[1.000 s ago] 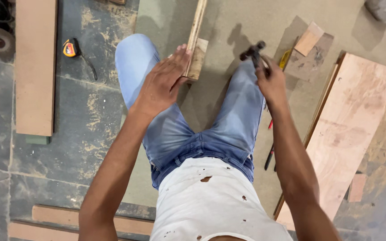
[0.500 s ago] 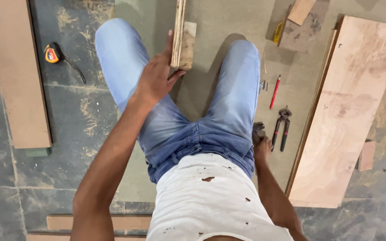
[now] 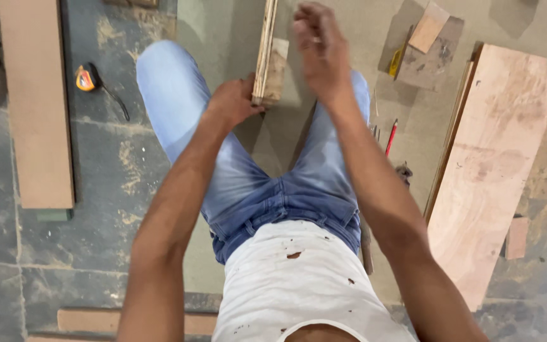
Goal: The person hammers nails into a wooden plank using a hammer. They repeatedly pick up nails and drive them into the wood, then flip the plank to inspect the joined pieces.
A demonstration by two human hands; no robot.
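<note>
Left hand (image 3: 232, 101) grips upright strip (image 3: 265, 44) with block (image 3: 276, 73) against it, between the knees. Right hand (image 3: 321, 50) raised, blurred, grip unclear. Joining apparently unfinished; pencil (image 3: 391, 136) lies unused.

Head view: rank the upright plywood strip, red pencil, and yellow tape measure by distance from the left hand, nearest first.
1. Upright plywood strip: touching the left hand, between the knees.
2. Yellow tape measure: on the grey floor to the left, past the thigh.
3. Red pencil: on the floor to the right, beyond the other leg, slightly farther.
</note>
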